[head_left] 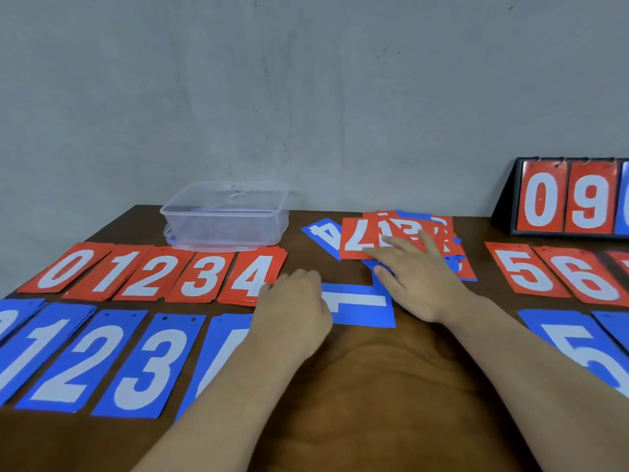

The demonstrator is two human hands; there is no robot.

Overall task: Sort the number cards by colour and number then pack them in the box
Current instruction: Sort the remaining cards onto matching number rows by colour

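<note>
Red cards 0 to 4 (153,274) lie in a row at the left, with blue cards 0 to 4 (102,356) in a row below them. An unsorted heap of red and blue cards (401,233) lies at centre back, a red 7 (357,238) on top at its left. My right hand (415,274) rests flat on the heap, fingers straight. A blue 1 card (360,304) lies sideways between my hands. My left hand (296,301) is loosely curled at that card's left end; its grip is hidden. The clear plastic box (224,216) stands behind the red row.
Red 5 and 6 cards (551,274) and a blue 5 (578,345) lie at the right. A black flip scoreboard (571,199) showing 0 and 9 stands at the back right. A blue 4 (323,235) lies left of the heap. Grey wall behind the brown table (374,386).
</note>
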